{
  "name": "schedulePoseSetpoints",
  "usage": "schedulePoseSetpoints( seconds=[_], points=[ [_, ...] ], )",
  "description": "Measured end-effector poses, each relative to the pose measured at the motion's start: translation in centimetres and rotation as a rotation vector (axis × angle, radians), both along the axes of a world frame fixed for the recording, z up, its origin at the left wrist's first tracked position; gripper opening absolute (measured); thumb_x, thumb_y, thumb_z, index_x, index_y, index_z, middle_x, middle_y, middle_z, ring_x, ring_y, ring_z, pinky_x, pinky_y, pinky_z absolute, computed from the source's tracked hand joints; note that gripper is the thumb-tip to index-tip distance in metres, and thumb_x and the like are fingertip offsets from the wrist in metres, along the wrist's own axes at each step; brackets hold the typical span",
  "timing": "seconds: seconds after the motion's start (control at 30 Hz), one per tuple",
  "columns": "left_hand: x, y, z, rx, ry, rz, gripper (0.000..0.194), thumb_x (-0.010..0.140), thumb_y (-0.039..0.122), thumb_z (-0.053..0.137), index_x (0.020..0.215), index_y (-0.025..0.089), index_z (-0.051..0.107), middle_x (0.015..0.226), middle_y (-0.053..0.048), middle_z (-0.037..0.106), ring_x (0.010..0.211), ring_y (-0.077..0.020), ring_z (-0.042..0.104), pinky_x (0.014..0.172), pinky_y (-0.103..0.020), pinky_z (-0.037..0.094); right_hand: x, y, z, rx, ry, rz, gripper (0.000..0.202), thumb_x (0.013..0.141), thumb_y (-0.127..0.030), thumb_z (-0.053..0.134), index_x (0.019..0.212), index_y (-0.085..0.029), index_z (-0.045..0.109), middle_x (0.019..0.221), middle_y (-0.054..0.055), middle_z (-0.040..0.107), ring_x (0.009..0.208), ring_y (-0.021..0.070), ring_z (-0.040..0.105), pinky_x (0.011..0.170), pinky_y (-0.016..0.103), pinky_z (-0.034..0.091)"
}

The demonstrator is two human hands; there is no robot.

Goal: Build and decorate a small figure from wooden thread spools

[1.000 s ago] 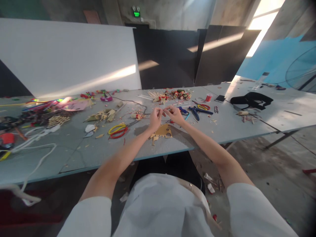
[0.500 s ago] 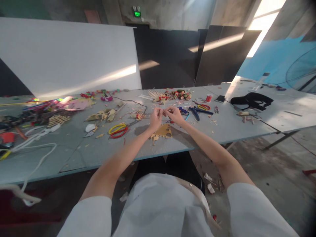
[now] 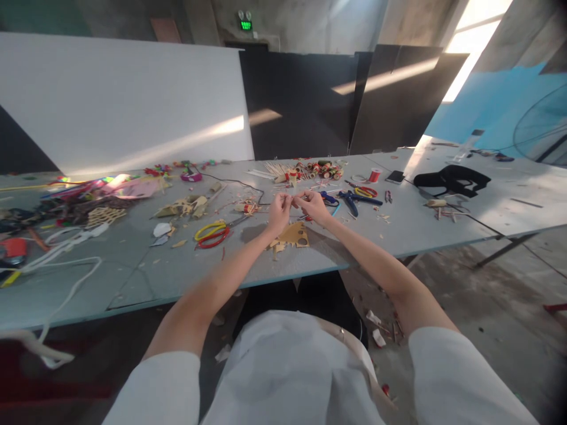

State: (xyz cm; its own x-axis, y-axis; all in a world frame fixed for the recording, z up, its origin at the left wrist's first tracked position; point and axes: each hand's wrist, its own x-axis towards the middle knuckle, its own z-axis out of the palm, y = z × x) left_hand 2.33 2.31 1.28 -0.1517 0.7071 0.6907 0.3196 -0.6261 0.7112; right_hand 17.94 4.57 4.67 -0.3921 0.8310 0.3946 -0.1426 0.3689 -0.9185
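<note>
My left hand [image 3: 280,211] and my right hand [image 3: 312,206] meet above the table, fingertips pinched close together. Whatever lies between them is too small to make out. Beneath the hands is a tan sheet [image 3: 292,236] with round holes and a ragged edge. Left of my left hand lie scissors with one yellow and one red handle [image 3: 213,237], their blades pointing toward the hand. A small bamboo piece with red on it [image 3: 246,208] rests just beyond the blades. Close by my right hand are a blue glue gun [image 3: 328,198] and dark blue pliers [image 3: 352,202].
Bamboo pieces with red bands [image 3: 325,170] and thin sticks are heaped at the back. A red thread spool [image 3: 374,175], a phone [image 3: 396,177] and a black cap-like item [image 3: 454,180] lie rightward. White cables [image 3: 66,248] and colourful craft material [image 3: 110,189] cover the left side.
Both hands stay in nearly the same place, fingertips still together. Nothing on the table has visibly moved.
</note>
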Motion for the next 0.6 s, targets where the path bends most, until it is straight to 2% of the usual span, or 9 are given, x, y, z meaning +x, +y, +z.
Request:
schedulePoseSetpoints(
  seconds=[0.17, 0.27, 0.4, 0.6],
  points=[
    [0.08, -0.11, 0.20, -0.048, -0.030, -0.046, 0.047, 0.104, 0.070, 0.051, 0.106, 0.024, 0.059, 0.076, -0.002, 0.068, 0.065, -0.0169, 0.061, 0.062, -0.029, 0.045, 0.10, 0.13, -0.08, -0.083, 0.069, 0.080, 0.047, 0.077, -0.058, 0.089, 0.084, -0.019, 0.063, 0.055, -0.008, 0.053, 0.038, 0.0028, 0.025, 0.038, 0.021, 0.017],
    [0.13, -0.15, 0.23, -0.054, -0.028, -0.055, 0.048, 0.104, 0.071, 0.050, 0.105, 0.023, 0.058, 0.075, -0.002, 0.069, 0.064, -0.0166, 0.060, 0.063, -0.029, 0.044, 0.22, 0.36, -0.17, -0.089, 0.069, 0.072, 0.054, 0.072, -0.064, 0.091, 0.082, -0.020, 0.062, 0.052, -0.008, 0.051, 0.038, 0.0033, 0.025, 0.039, 0.022, 0.017],
    [0.06, -0.16, 0.25, -0.043, -0.019, -0.083, 0.051, 0.102, 0.074, 0.050, 0.101, 0.023, 0.056, 0.074, -0.003, 0.068, 0.064, -0.0169, 0.061, 0.062, -0.029, 0.044, 0.45, 0.25, -0.03, -0.044, 0.040, 0.041, 0.055, 0.072, -0.066, 0.091, 0.082, -0.020, 0.063, 0.056, -0.006, 0.057, 0.039, 0.0041, 0.028, 0.039, 0.023, 0.019],
    [-0.04, -0.01, 0.16, -0.015, -0.010, -0.059, 0.049, 0.103, 0.071, 0.052, 0.100, 0.022, 0.060, 0.071, -0.002, 0.066, 0.063, -0.0171, 0.060, 0.061, -0.030, 0.045, 0.59, -0.17, 0.21, 0.024, 0.025, 0.016, 0.049, 0.077, -0.062, 0.087, 0.082, -0.019, 0.064, 0.065, -0.001, 0.067, 0.042, 0.0043, 0.032, 0.040, 0.022, 0.021]
  ],
)
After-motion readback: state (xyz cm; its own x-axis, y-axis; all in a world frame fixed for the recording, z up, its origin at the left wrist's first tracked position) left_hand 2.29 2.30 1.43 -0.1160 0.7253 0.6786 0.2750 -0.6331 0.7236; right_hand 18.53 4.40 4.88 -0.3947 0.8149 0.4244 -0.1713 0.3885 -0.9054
